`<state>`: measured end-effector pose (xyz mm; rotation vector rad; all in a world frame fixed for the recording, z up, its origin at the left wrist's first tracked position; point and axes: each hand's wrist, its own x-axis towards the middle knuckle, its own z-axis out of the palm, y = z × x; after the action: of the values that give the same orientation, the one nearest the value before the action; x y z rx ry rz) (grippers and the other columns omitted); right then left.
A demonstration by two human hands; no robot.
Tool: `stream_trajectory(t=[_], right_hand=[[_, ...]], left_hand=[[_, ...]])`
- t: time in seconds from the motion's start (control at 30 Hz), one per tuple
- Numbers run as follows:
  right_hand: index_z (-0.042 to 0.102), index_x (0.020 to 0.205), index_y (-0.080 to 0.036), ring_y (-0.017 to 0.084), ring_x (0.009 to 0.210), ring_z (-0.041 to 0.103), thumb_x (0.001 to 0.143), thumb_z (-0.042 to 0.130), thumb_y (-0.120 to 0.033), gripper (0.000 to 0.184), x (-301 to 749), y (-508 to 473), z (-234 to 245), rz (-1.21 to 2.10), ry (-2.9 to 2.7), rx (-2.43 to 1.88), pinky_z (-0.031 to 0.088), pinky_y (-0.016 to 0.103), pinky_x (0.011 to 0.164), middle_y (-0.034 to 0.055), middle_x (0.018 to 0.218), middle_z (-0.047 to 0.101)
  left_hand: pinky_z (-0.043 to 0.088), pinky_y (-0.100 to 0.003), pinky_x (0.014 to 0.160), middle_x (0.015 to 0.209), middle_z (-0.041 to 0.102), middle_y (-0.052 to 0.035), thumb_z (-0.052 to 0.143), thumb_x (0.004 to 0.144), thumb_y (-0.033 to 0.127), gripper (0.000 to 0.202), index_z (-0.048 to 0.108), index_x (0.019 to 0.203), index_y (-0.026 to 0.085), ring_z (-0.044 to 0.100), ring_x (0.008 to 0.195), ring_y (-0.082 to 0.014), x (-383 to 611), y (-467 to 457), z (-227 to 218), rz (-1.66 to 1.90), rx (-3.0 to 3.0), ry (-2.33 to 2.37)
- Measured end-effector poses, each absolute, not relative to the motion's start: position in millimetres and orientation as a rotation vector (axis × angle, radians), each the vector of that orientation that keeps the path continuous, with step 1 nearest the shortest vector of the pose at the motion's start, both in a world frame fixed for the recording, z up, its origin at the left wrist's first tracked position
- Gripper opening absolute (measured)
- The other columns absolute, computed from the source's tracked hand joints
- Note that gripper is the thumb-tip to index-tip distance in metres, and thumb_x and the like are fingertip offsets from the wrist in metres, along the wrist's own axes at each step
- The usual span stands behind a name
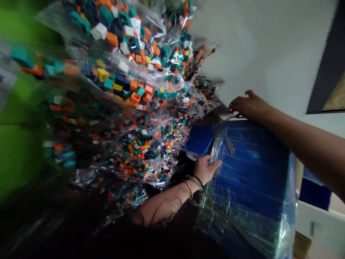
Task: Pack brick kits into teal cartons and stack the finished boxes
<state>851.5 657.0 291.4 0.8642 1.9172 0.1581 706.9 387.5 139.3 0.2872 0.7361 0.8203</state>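
Note:
A large blue block-shaped package (pixel 250 169), wrapped in clear plastic film, fills the right of the view. My left hand (pixel 206 169), with bracelets on its wrist, is closed on the film at the package's left edge, thumb on the near face; its other fingers are partly hidden. Over the package's top edge, my right hand (pixel 247 105) is closed on what looks like a pair of scissors (pixel 238 116) with reddish handle loops; its blades are hard to make out. A flat grey-brown piece (pixel 230 145) shows on the wrapped face.
Clear bags of small orange, teal, white, yellow and navy plastic pieces (pixel 140 86) are piled at left. Behind the package is another blue piece (pixel 199 139). A bright green surface (pixel 16 154) stands far left, and a pale wall (pixel 256 46) at the back.

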Motion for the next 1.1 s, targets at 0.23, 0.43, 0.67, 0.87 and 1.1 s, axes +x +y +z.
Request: stream_trajectory(t=[0.23,0.43,0.67,0.87,1.1], right_hand=[[0.076,0.097,-0.006,0.026,0.123,0.060,0.106,0.051,-0.036,0.040,869.4,673.4,320.5,0.393,1.935,1.147,0.022,0.056,0.109,0.0226,0.129,0.071],[0.074,0.081,-0.005,0.015,0.112,0.066,0.091,0.069,-0.015,0.015,839.3,664.7,293.6,0.011,2.115,1.318,0.025,0.050,0.113,0.0076,0.102,0.081],[0.066,0.066,-0.003,0.003,0.095,0.068,0.084,0.050,0.005,0.026,843.6,661.3,302.4,-0.339,2.047,1.851,0.039,0.032,0.094,0.0021,0.094,0.081],[0.057,0.058,0.003,-0.002,0.091,0.070,0.077,0.044,0.005,0.023,827.4,662.6,279.8,-0.442,2.003,1.748,0.040,0.024,0.087,0.0003,0.077,0.078],[0.055,0.050,-0.001,0.002,0.082,0.073,0.081,0.043,-0.008,0.034,803.5,669.3,269.0,-0.231,1.728,1.372,0.040,0.018,0.070,-0.0023,0.055,0.067]], left_hand=[[0.029,-0.025,0.055,0.056,0.050,0.0062,0.078,0.073,0.056,0.045,0.054,0.062,0.020,0.039,0.056,-0.0096,700.3,392.0,140.1,0.829,0.406,0.708],[0.028,-0.024,0.053,0.055,0.048,0.0068,0.075,0.072,0.066,0.053,0.053,0.063,0.020,0.038,0.056,-0.0093,699.9,392.0,139.9,0.821,0.434,0.708],[0.026,-0.025,0.052,0.055,0.047,0.0061,0.073,0.071,0.070,0.055,0.051,0.062,0.021,0.036,0.056,-0.0093,702.7,390.8,136.5,0.851,0.450,0.696],[0.029,-0.024,0.053,0.055,0.050,0.0061,0.076,0.071,0.066,0.051,0.055,0.064,0.020,0.040,0.055,-0.0094,699.9,391.9,138.0,0.818,0.430,0.707],[0.031,-0.023,0.054,0.057,0.054,0.0054,0.075,0.078,0.045,0.034,0.057,0.066,0.019,0.043,0.056,-0.0099,685.0,397.5,157.7,0.831,0.482,0.749]])
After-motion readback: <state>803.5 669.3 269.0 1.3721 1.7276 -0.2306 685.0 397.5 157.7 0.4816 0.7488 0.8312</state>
